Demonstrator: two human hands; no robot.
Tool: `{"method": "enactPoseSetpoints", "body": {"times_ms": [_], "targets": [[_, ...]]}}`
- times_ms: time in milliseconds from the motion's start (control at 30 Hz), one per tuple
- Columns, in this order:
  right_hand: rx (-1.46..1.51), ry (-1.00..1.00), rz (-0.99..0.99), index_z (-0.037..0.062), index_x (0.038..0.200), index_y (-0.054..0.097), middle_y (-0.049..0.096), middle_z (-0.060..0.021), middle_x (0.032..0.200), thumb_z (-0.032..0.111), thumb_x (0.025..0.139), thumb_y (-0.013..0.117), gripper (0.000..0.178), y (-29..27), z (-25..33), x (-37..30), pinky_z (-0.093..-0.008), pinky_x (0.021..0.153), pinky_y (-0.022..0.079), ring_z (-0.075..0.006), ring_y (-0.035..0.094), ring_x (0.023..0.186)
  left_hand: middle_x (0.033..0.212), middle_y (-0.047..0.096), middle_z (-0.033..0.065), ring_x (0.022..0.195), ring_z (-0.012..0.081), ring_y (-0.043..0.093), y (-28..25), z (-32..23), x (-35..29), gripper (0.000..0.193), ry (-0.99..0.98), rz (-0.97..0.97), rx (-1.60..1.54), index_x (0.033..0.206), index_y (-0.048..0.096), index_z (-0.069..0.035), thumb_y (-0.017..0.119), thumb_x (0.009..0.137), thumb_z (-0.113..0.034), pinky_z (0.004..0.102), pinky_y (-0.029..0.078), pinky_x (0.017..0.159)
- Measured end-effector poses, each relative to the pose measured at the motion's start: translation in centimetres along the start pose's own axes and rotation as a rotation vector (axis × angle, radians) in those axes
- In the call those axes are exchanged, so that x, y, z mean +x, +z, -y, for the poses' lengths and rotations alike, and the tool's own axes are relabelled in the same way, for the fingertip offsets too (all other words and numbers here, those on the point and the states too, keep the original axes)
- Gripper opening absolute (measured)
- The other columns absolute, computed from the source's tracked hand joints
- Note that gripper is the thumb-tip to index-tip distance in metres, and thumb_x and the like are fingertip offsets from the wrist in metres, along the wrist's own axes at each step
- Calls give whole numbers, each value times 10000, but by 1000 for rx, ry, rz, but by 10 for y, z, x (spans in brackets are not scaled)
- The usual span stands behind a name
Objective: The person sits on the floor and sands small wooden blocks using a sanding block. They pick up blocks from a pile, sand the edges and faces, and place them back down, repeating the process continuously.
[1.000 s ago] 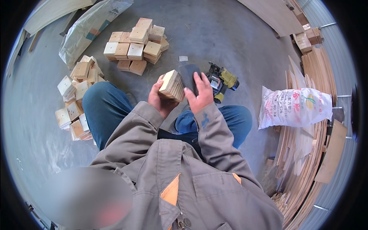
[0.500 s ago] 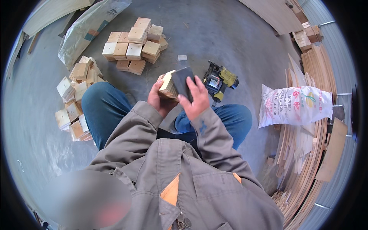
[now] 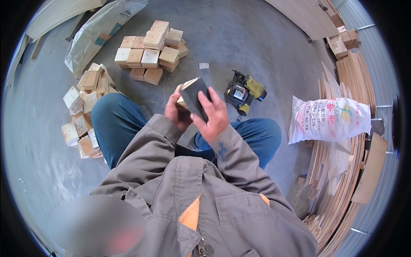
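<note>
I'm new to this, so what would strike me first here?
Near the middle, the right hand holds a dark flat pad over a wooden stack gripped by the left hand. A yellow-and-black tool lies on the floor to the right; a white sack sits farther right.

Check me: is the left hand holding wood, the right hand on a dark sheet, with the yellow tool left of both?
Almost: the left hand holds wood, the right hand is on a dark sheet, but in the head view the yellow tool lies right of both.
</note>
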State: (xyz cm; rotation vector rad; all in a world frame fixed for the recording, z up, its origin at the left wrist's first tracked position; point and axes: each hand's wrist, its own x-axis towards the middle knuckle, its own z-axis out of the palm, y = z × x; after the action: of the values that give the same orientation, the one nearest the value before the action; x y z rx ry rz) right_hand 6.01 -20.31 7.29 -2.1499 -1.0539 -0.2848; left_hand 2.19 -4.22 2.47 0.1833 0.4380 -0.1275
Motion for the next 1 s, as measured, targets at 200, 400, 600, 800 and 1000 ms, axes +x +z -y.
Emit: {"method": "enactPoseSetpoints", "body": {"times_ms": [200, 400, 600, 800, 1000], "targets": [[248, 627, -134, -21, 1424, 543, 560, -287, 1398, 306, 862, 756, 685, -5, -106, 9, -429, 1132, 407, -392, 531, 1320, 1376, 597, 86, 1247, 290, 594, 21, 13, -3, 602, -101, 52, 98, 1454, 512, -215, 611, 917, -470, 479, 514, 1005], [371, 831, -136, -52, 1458, 492, 576, -217, 1423, 262, 908, 753, 685, -31, -95, -30, -338, 1100, 436, -257, 575, 1291, 1383, 573, 94, 1263, 310, 574, 34, -1, -13, 777, -60, 48, 267, 1505, 422, -225, 723, 839, -488, 510, 510, 1007], [878, 800, -344, -54, 1473, 475, 605, -149, 1385, 145, 976, 690, 577, -30, -80, -40, -302, 1063, 456, -183, 604, 1212, 1381, 581, 123, 1283, 297, 578, 28, 8, -7, 796, -55, 71, 362, 1492, 430, -128, 749, 845, -464, 498, 471, 1075], [1227, 842, -360, -40, 1467, 491, 630, -118, 1339, 92, 995, 647, 515, -27, -71, -39, -301, 1026, 479, -163, 615, 1171, 1393, 587, 105, 1294, 288, 573, 17, 12, 4, 778, -17, 83, 344, 1488, 436, -119, 739, 856, -456, 492, 437, 1106], [1408, 894, -318, -26, 1468, 494, 642, -116, 1306, 89, 994, 645, 511, -25, -68, -40, -320, 1006, 502, -172, 626, 1151, 1409, 586, 96, 1306, 281, 566, 2, 10, 12, 766, -1, 85, 319, 1509, 422, -136, 744, 876, -424, 479, 419, 1126]]}}
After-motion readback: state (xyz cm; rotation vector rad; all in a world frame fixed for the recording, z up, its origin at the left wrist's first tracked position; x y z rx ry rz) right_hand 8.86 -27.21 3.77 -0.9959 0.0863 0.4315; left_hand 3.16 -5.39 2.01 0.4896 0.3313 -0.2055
